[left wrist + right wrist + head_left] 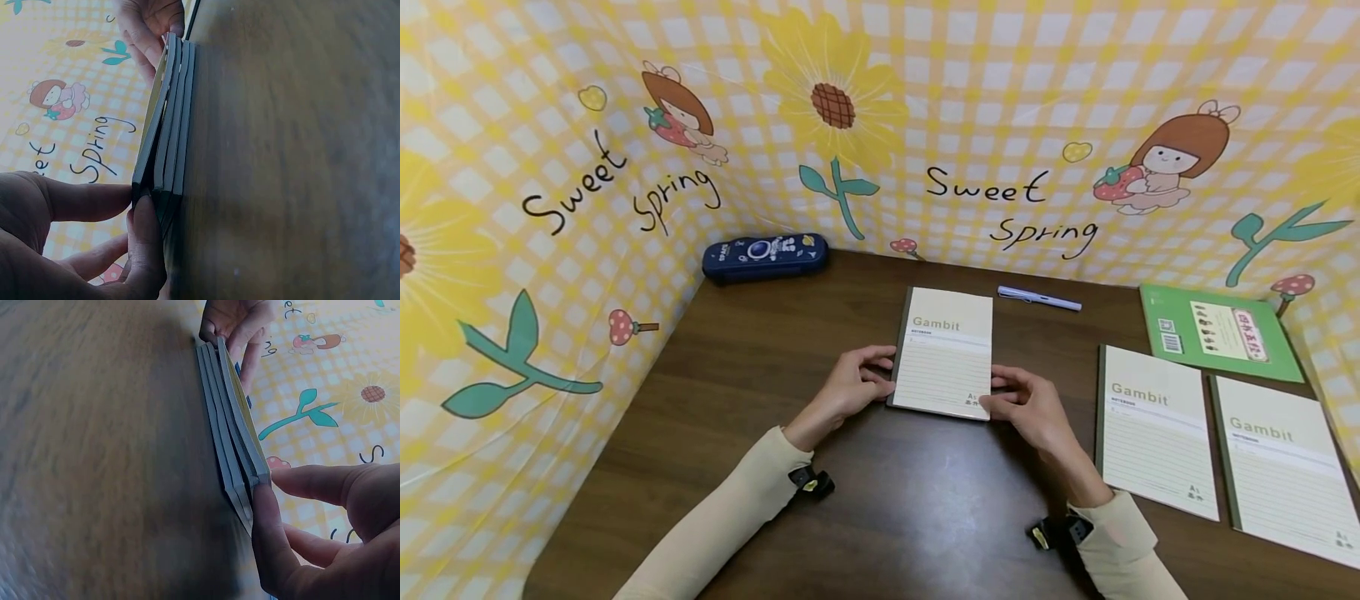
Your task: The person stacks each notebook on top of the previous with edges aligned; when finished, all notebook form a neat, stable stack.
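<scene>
In the head view a stack of cream Gambit notebooks [943, 354] with dark spines lies at mid-table. My left hand [852, 385] is at its left side, by the spine, and my right hand [1032, 406] at its lower right edge. Both wrist views show several notebooks piled up, the top notebook [152, 137] parted from those below by a narrow gap. Left thumb and finger pinch the top notebook's edge. Across from them, the right thumb and a finger [267, 515] pinch the same notebook at its other side.
Two more Gambit notebooks [1157, 433] lie side by side at right, below a green book [1172, 304]. A light blue pen [1039, 298] lies behind the stack, and a navy pencil case [765, 257] sits at back left. Checked cloth [970, 125] walls the table's back and sides.
</scene>
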{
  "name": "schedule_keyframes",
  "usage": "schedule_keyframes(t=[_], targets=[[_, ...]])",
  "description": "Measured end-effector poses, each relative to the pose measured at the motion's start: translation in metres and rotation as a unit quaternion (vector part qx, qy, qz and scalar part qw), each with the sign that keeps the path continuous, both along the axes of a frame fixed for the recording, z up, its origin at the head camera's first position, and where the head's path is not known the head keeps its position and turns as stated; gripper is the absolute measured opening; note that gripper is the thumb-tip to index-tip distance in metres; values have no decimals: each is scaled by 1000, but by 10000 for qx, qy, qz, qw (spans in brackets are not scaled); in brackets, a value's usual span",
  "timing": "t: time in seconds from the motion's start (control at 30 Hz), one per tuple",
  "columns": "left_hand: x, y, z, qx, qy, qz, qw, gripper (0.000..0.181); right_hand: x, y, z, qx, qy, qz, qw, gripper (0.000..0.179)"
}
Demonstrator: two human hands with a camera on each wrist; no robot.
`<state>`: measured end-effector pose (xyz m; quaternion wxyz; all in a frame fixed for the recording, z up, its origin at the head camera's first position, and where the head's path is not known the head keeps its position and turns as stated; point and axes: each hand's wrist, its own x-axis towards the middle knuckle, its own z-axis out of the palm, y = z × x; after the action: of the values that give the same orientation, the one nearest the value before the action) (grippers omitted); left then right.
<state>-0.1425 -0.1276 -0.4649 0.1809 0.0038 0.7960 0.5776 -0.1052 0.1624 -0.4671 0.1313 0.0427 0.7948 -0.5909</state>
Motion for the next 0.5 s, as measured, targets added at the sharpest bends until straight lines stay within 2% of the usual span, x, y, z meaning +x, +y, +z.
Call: schedule_keyframes(t=[0.3,0.5], targets=[[0,-1,-1,-6,1,6,10000,60,-2,-2,1,262,33,-12,9997,55],[0,-1,0,-116,3,6,9999,60,-2,-1,-1,262,69,0,9996,55]])
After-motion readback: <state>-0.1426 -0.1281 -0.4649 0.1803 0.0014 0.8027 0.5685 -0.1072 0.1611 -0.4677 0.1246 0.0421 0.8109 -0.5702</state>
